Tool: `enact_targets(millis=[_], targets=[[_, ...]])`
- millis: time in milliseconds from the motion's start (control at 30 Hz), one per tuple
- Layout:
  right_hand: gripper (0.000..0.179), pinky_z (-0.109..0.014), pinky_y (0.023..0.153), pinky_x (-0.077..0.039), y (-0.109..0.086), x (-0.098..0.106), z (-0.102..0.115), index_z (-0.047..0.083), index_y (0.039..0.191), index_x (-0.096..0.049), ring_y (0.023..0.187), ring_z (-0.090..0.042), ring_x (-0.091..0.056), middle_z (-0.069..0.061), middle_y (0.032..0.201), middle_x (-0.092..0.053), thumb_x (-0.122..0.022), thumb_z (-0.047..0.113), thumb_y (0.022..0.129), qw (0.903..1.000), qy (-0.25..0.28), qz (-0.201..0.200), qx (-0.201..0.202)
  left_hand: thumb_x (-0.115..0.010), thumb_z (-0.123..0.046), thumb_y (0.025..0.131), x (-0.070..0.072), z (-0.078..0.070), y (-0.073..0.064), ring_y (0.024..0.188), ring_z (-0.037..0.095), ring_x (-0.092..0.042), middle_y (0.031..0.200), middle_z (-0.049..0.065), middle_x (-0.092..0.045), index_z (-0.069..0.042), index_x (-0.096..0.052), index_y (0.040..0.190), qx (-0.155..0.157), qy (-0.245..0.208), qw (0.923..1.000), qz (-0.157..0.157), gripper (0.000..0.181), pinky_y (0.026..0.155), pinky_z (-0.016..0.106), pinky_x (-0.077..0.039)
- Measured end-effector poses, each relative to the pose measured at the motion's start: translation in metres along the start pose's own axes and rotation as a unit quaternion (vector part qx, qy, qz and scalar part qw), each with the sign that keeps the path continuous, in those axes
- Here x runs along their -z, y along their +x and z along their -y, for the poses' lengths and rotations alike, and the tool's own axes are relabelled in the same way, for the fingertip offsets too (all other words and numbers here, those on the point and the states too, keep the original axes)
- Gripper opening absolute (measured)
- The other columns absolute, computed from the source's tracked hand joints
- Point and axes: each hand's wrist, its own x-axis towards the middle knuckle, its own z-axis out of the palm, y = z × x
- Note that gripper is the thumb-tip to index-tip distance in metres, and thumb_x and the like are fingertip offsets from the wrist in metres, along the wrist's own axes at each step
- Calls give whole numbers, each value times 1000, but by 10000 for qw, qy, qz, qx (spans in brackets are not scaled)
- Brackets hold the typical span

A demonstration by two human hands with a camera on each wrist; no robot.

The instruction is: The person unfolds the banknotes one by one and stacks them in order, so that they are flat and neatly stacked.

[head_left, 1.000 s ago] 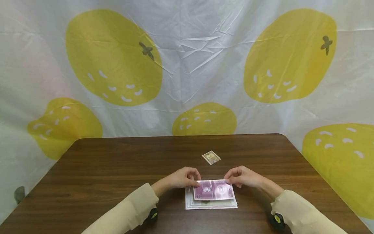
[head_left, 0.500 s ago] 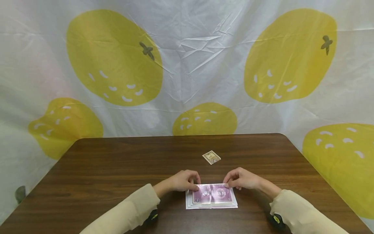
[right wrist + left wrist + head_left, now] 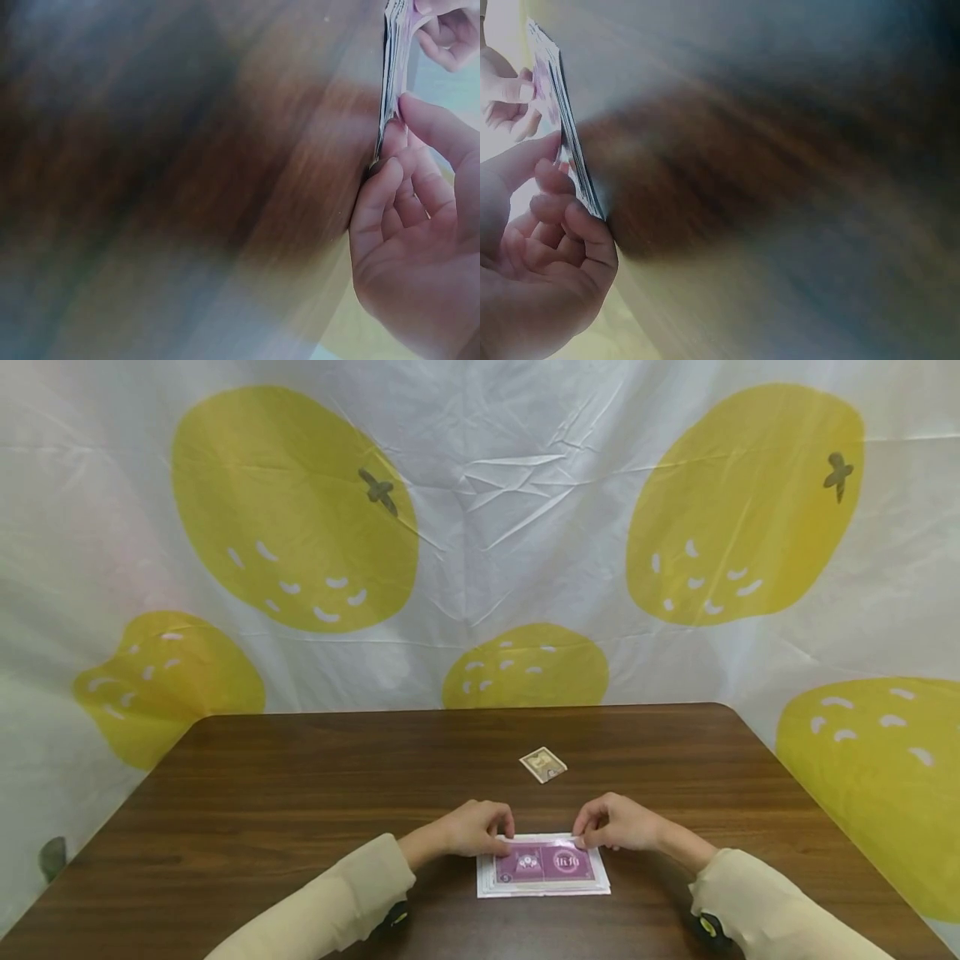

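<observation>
A purple banknote (image 3: 546,865) with white markings lies on top of a stack of paper notes (image 3: 486,887) on the table. My left hand (image 3: 474,828) pinches its far left corner between thumb and fingers. At the far right corner, my right hand (image 3: 622,823) pinches the same banknote. In the left wrist view the stack (image 3: 574,142) shows edge-on, several layers thick, with the left hand's thumb over it and fingers at its side. The right wrist view has the layered edges of the stack (image 3: 392,64) beside the right thumb and fingers.
A small tan note (image 3: 543,764) lies tilted on the brown wooden table (image 3: 337,768), beyond the hands. Behind the table's far edge hangs a white cloth (image 3: 517,560) printed with yellow fruit.
The purple banknote has come down and toward me, from raised above the stack to flat on it. Both hands have lowered slightly with it, still at its far corners.
</observation>
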Motion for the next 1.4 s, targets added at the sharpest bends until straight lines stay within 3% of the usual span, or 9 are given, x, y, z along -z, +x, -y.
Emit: enact_targets(millis=[400, 533, 733, 933, 1400], targets=[[12, -19, 40, -34, 0, 0, 1, 9, 78, -61, 47, -5, -40, 3, 62, -51, -70, 16, 74, 9995, -267, -156, -52, -70, -14, 71, 0, -1, 0, 47, 3, -39, 52, -8, -43, -10, -51, 75, 194, 217, 9994, -202, 20, 46, 19, -32], [13, -20, 40, -35, 0, 2, 1, 7, 82, -61, 47, -6, -41, 1, 63, -53, -68, 16, 76, 9997, -46, -216, -48, -67, -13, 74, 1, 1, 0, 46, 3, -39, 52, -8, -42, -10, -51, 76, 152, 186, 9991, -335, 17, 44, 19, -32], [18, -21, 43, -37, 2, 11, -3, 1, 88, -60, 49, -9, -43, -4, 68, -56, -65, 16, 80, 9969, 476, -618, -135, -64, -18, 78, 5, 5, 3, 47, 4, -41, 54, -7, -44, -11, -52, 79, 90, -31, 9968, -794, 14, 45, 20, -34], [26, -24, 44, -39, 8, 24, -11, -4, 95, -59, 50, -10, -43, -6, 68, -53, -64, 16, 80, 9881, 954, -1108, -487, -63, -14, 79, 13, 9, 11, 43, 6, -45, 53, -5, -49, -6, -55, 84, 149, -395, 9923, -1163, 12, 44, 21, -37], [37, -26, 51, -42, 27, 43, -25, -8, 107, -54, 55, -12, -46, -7, 65, -52, -63, 17, 81, 9626, 1330, -1984, -1276, -64, -14, 79, 26, 19, 35, 47, 8, -49, 64, 1, -57, -3, -61, 88, 581, -369, 9859, -1525, 15, 52, 23, -41]])
